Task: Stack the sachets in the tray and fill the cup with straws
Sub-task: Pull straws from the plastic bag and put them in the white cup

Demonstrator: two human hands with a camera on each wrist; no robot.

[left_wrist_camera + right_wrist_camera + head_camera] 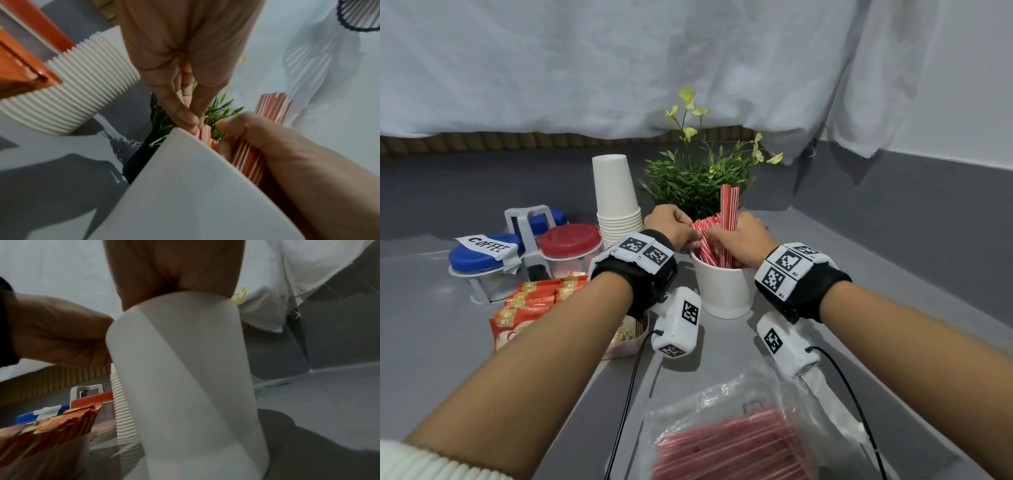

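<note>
A white cup (pixel 726 291) stands on the grey counter and holds red-and-white striped straws (pixel 709 246) that lean left. My right hand (pixel 726 236) grips an upright bundle of straws (pixel 729 205) with its lower end inside the cup. My left hand (pixel 688 236) pinches the leaning straws at the cup's left rim; in the left wrist view its fingertips (pixel 189 120) meet on the straw ends (pixel 204 133) above the cup (pixel 185 186). Red sachets (pixel 534 298) lie stacked in a tray (pixel 630 346) to the left, partly hidden by my left forearm.
A clear bag of more straws (pixel 726 442) lies at the near edge. Behind the cup stand a potted plant (pixel 695 181) and a stack of paper cups (pixel 616 202). A rack of lidded jars (pixel 527 250), one labelled coffee, is at the left.
</note>
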